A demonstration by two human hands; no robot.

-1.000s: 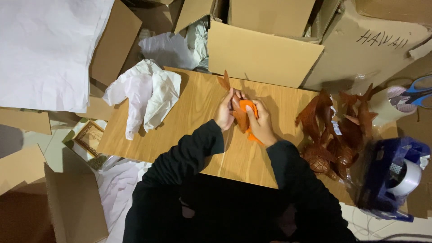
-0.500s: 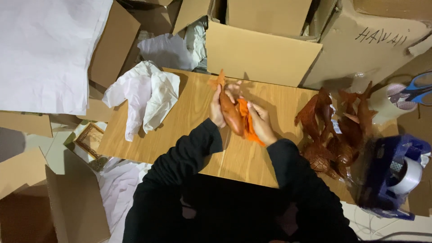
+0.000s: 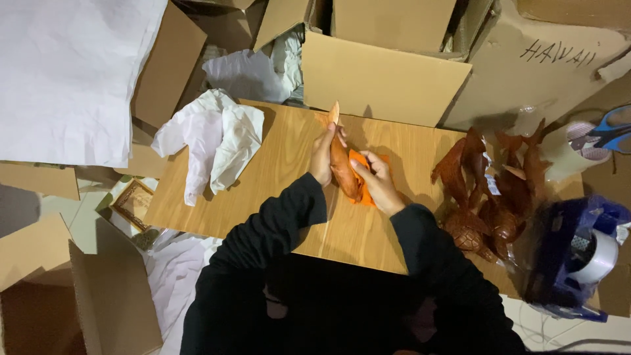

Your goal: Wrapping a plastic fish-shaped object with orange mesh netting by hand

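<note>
Over the middle of a small wooden table [image 3: 263,184], my left hand [image 3: 323,156] grips a brown carved wooden figure [image 3: 342,172] whose pale pointed end sticks up toward the far edge. My right hand [image 3: 376,184] presses an orange cloth [image 3: 361,164] against the figure's right side. Both sleeves are black.
Crumpled white paper [image 3: 210,138] lies on the table's left part. A heap of dark brown carved figures [image 3: 490,190] fills the right end. A blue tape dispenser [image 3: 578,256] sits at the far right. Open cardboard boxes [image 3: 374,72] surround the table, and a large white sheet [image 3: 66,72] lies top left.
The carved figure has been turned and raised so its pale tip points away from me. My left hand slid up along it, and the orange cloth moved to its right side.
</note>
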